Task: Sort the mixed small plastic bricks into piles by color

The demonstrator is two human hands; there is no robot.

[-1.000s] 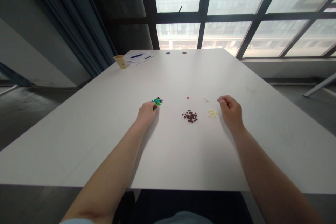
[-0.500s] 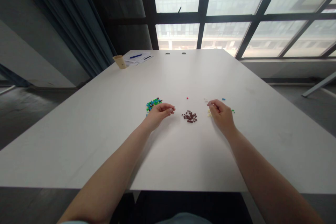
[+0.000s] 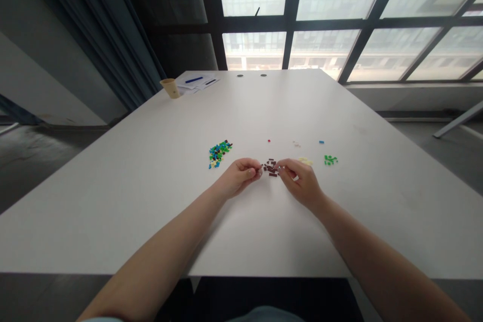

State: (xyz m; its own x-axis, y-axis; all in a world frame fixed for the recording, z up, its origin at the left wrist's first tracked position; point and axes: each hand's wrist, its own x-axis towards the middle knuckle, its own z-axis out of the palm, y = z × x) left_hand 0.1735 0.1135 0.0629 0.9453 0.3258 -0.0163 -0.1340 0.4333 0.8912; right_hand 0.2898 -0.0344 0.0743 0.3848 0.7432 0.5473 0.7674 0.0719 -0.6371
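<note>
My left hand [image 3: 243,177] is closed in a pinch at the left side of a small pile of brown building bricks [image 3: 270,168]. A tiny dark bit shows by its fingertips, too small to tell whether it is held. From the right, my right hand [image 3: 300,179] pinches at the same pile, its fingertips over the pile's right edge. What those fingers hold, if anything, is hidden. Pale yellow bricks [image 3: 305,160] lie just behind my right hand. A mixed heap of blue, green, brown and yellow bricks [image 3: 220,153] is beyond my left hand.
Farther right on the white table [image 3: 249,115] are green bricks [image 3: 330,160] and a blue brick [image 3: 321,142]. White bricks [image 3: 297,145] and a red brick [image 3: 269,141] lie behind the brown pile. A paper cup [image 3: 172,89] stands near papers with a blue pen [image 3: 193,80].
My right hand has moved left from the pale bricks to the brown pile, uncovering the green bricks. My left hand has shifted right and nearer me, away from the mixed heap.
</note>
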